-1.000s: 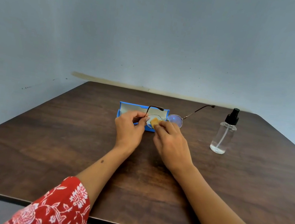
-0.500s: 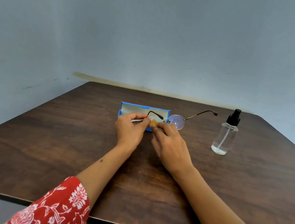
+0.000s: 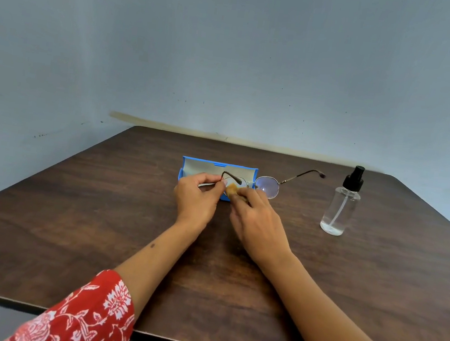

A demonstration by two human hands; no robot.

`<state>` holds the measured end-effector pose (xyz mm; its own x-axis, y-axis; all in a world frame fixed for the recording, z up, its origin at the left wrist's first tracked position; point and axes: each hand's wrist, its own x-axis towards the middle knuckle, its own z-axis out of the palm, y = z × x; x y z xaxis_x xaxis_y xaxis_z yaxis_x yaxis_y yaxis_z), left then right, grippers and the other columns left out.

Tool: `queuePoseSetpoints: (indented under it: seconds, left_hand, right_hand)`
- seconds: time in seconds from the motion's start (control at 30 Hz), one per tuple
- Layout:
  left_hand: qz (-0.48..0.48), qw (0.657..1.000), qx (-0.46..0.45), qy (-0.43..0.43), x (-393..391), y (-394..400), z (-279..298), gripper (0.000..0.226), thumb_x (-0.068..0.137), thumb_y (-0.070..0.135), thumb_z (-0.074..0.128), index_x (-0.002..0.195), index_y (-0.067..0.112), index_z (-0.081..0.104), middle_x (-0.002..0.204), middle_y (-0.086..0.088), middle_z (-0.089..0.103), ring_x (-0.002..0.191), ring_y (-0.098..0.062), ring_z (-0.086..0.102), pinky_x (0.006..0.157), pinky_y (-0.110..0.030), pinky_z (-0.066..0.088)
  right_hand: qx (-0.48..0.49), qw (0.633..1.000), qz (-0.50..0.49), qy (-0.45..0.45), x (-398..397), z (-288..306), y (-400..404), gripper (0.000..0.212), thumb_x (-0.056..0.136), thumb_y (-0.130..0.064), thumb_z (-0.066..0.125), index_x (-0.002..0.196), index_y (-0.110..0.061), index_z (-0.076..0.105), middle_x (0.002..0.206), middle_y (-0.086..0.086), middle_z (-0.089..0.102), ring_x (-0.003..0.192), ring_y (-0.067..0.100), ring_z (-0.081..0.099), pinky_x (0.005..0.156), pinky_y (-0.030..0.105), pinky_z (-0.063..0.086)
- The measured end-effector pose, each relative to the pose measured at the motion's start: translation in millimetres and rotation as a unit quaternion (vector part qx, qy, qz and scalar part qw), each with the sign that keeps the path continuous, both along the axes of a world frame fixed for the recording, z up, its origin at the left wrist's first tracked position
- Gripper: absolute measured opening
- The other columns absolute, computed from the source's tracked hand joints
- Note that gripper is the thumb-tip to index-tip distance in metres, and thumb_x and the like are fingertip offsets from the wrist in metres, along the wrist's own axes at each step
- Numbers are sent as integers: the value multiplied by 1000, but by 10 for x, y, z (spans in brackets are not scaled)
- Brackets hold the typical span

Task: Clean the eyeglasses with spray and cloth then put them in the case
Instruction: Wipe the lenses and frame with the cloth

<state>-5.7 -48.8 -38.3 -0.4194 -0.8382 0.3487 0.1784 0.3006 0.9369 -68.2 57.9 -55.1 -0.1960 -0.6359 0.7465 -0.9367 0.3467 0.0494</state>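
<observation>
Thin metal round-lens eyeglasses (image 3: pixel 267 186) are held above the table, in front of an open blue case (image 3: pixel 190 164) with a grey lining. My left hand (image 3: pixel 197 198) pinches the frame at the left lens, by the dark temple tip. My right hand (image 3: pixel 257 222) pinches a small tan cloth (image 3: pixel 232 189) against that left lens. The right lens and its temple arm stick out free to the right. A clear spray bottle (image 3: pixel 341 207) with a black pump top stands upright at the right, apart from both hands.
The dark wooden table (image 3: pixel 98 225) stands in a corner of grey-blue walls. Its near edge runs under my forearms, and its right corner is rounded behind the bottle.
The cloth in my right hand has shifted a little across the left lens. The glasses have tilted slightly, with the free temple arm sitting lower than a second ago.
</observation>
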Motion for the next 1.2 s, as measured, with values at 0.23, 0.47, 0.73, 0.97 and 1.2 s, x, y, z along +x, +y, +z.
queuePoseSetpoints:
  seconds: [0.23,0.47,0.73,0.97,1.2]
  left_hand:
    - [-8,1000,-13,-14,4,-2,7,13,76,9,74,89,9,73,81,-1,71,82,-16,69,82,-39,57]
    - [-14,1000,-21,-11,29,-5,19,13,78,7,72,91,7,73,85,2,69,83,-11,68,85,-36,56]
    - [-23,998,-52,-10,47,-15,16,13,80,7,70,92,9,72,89,-4,72,82,-5,67,80,-25,56]
    - [-20,998,-51,-25,25,-36,0,13,80,7,70,94,7,73,90,-3,72,87,-11,68,84,-36,57]
    - [-25,1000,-2,10,24,-36,-1,13,78,5,72,90,9,73,83,-2,71,84,-16,70,81,-40,58]
  right_hand:
    - [-5,999,-40,-8,10,32,24,36,65,-3,79,100,0,69,91,15,64,79,30,64,40,30,52]
    - [11,1000,7,7,29,23,22,31,75,-10,62,104,-1,68,94,13,63,83,29,62,46,32,54]
    - [9,999,11,45,32,14,13,32,77,-11,54,104,0,68,93,14,64,81,29,62,55,30,54]
    - [10,998,-46,43,65,54,24,41,57,-2,82,96,1,70,90,14,66,80,27,65,47,25,51]
    - [24,998,-24,48,70,49,31,38,64,-6,80,100,-1,70,93,13,66,82,27,65,51,26,52]
